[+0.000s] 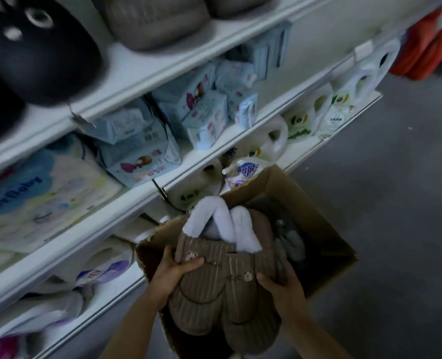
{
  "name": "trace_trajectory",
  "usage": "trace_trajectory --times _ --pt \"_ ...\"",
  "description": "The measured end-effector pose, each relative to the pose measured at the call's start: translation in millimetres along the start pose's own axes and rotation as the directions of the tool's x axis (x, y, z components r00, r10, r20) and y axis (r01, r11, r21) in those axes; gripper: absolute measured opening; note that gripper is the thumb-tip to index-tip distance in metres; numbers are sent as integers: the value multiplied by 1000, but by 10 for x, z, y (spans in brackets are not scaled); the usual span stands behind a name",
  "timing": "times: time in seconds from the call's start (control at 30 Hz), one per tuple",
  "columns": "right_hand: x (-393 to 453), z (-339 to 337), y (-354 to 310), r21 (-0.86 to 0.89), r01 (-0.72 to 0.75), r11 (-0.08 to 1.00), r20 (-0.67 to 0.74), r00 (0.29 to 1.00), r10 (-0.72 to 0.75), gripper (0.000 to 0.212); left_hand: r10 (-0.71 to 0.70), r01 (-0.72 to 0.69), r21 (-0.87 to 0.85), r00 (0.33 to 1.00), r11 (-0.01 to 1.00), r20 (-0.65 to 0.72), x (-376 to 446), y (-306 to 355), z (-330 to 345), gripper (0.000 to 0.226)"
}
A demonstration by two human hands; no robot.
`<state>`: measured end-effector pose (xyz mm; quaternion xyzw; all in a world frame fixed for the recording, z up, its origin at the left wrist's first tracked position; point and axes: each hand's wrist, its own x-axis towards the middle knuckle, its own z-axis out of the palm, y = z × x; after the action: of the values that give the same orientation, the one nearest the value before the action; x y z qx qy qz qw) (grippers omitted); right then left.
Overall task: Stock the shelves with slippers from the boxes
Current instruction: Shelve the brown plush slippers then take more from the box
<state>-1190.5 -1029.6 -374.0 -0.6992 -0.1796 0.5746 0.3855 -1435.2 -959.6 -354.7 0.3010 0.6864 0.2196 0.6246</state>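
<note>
A pair of brown striped slippers (222,288) with white fleece lining and small bear patches is held over an open cardboard box (326,229) on the floor. My left hand (172,273) grips the pair's left side, thumb on top. My right hand (283,287) grips its right side. More grey and brown slippers (284,229) lie deeper in the box. On the top shelf (162,71) stand a black slipper (41,50) with white rings and grey slippers (155,19).
The white shelving runs diagonally on the left. Light blue packs (142,151) and a baby-product pack (33,198) fill the middle shelf. White detergent jugs (274,141) and pouches line the lower shelves. Grey floor (396,177) lies to the right, red cloth (427,47) far right.
</note>
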Motion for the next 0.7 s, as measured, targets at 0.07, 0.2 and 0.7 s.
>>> trace_trajectory --times 0.07,0.2,0.7 --pt "-145 -191 -299 -42 172 984 36 985 -171 70 69 -75 -112 996 991 -63 -295 104 131 83" --pt "-360 -574 -1010 20 346 938 74 935 -347 67 282 -300 -250 954 921 -104 -880 557 550 67" --pt "-1201 -2055 -3573 253 648 719 149 708 -690 53 638 -670 -354 738 653 -220 -2588 2389 1857 79"
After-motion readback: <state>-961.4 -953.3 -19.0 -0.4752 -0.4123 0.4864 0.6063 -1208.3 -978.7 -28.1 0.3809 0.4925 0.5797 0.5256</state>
